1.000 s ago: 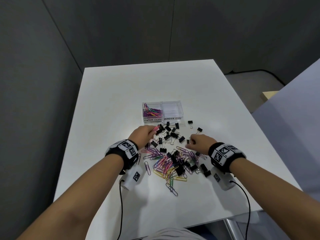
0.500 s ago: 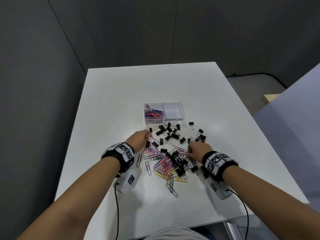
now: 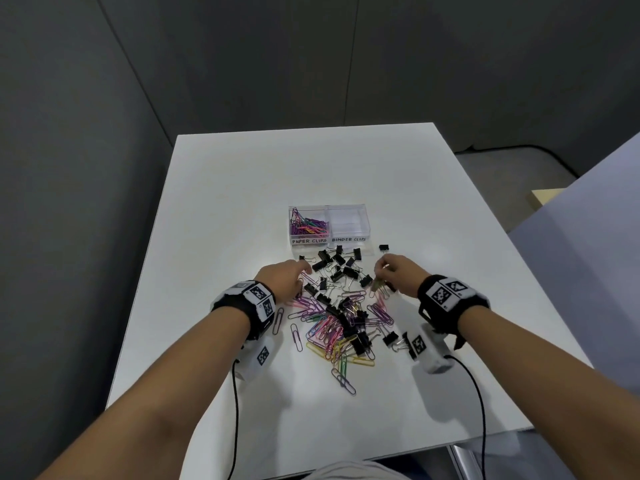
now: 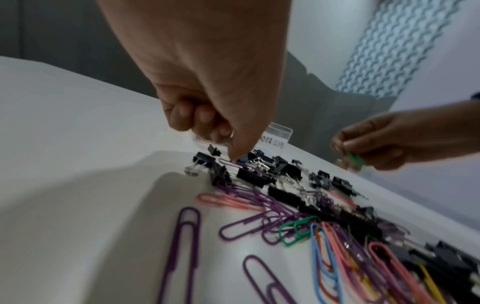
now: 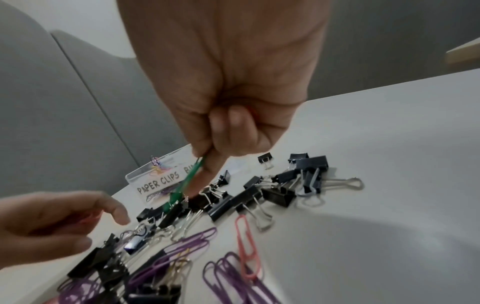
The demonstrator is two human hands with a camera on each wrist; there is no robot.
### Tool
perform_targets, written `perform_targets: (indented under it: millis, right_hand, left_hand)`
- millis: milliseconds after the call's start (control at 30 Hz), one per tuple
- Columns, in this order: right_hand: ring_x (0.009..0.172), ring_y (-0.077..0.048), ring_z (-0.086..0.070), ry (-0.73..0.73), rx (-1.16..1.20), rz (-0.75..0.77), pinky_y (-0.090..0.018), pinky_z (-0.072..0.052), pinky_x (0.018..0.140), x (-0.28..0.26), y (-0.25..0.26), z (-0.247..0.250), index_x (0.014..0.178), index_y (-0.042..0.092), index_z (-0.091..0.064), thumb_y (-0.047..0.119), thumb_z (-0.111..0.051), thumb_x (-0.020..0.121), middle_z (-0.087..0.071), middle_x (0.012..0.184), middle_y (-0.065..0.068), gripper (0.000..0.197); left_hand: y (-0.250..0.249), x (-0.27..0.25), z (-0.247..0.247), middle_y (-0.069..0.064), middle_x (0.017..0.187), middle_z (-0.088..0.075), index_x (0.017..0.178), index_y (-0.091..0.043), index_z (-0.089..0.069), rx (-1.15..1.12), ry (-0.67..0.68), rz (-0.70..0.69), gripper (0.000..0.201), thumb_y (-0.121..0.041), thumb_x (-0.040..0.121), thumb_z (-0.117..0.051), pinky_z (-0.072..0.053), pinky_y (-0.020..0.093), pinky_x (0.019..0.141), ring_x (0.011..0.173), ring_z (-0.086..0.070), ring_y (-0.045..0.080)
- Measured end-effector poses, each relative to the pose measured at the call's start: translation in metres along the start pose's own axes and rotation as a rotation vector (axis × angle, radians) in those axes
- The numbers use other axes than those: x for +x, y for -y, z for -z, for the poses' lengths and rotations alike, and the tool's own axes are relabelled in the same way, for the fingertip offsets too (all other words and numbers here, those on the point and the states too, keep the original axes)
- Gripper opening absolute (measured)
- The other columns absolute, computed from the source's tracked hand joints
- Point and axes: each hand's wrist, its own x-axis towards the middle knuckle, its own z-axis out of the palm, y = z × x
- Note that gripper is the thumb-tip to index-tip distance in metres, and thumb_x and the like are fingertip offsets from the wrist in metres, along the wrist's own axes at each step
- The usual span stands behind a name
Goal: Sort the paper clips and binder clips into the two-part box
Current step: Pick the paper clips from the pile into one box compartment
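Note:
The clear two-part box stands past the pile; its left part, marked PAPER CLIPS, holds coloured clips, and the right part, marked BINDER CLIPS, looks bare. Black binder clips lie just in front of it, with coloured paper clips nearer me. My right hand hovers over the binder clips and pinches a green paper clip. With its fingers curled, my left hand pinches the end of a purple paper clip at the pile's far left. Something pink shows in its palm.
The white table has bare surface beyond the box and on both sides. Dark grey walls close the back and left. A pale partition stands to the right. Camera units with cables hang under both wrists near the front edge.
My right hand has risen from the paper clips and moved away from me, over the binder clips, with the green clip. My left hand stays at the pile's far-left edge.

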Motion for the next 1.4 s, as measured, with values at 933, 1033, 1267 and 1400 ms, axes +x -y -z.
perform_targets:
  millis: [933,1033,1267,1400]
  right_hand:
    - [0.035,-0.011,-0.042,0.151,0.269,-0.308,-0.015,-0.035,0.036,-0.001,-0.007,-0.008,0.071,0.010,-0.048,0.001,-0.040,0.095,-0.041,0.056,-0.005,0.027]
    - [0.042,-0.010,-0.045,0.187,0.256,-0.360,-0.015,-0.042,0.038,-0.009,-0.010,-0.011,0.076,0.012,-0.049,-0.004,-0.032,0.095,-0.049,0.064,-0.004,0.030]
    - [0.084,-0.019,-0.054,0.048,-0.507,-0.209,-0.027,-0.043,0.067,-0.028,-0.013,-0.029,0.092,0.014,-0.052,0.039,-0.054,0.089,-0.059,0.092,-0.004,0.025]
    - [0.083,-0.023,-0.057,-0.007,-0.528,-0.202,-0.035,-0.049,0.075,-0.020,-0.012,-0.042,0.084,0.014,-0.049,0.031,-0.059,0.086,-0.065,0.098,-0.009,0.021]
  left_hand:
    - [0.000,0.002,0.010,-0.006,0.076,-0.047,0.090,-0.020,-0.041,-0.111,0.084,-0.052,0.012,-0.009,0.087,-0.043,-0.029,0.022,0.055,0.078,-0.045,0.019]
    - [-0.003,-0.005,0.004,0.000,0.102,-0.058,0.102,-0.021,-0.054,0.068,0.116,-0.137,0.015,-0.026,0.088,-0.051,-0.037,0.023,0.066,0.091,-0.056,0.020]
    - [-0.002,-0.007,-0.014,0.004,0.122,-0.051,0.119,-0.019,-0.055,0.239,0.078,-0.226,0.030,-0.032,0.093,-0.051,-0.045,0.032,0.076,0.105,-0.058,0.023]
    - [-0.005,-0.006,-0.017,0.005,0.120,-0.052,0.113,-0.014,-0.057,0.237,0.042,-0.225,0.025,-0.028,0.093,-0.050,-0.045,0.032,0.075,0.103,-0.059,0.025]
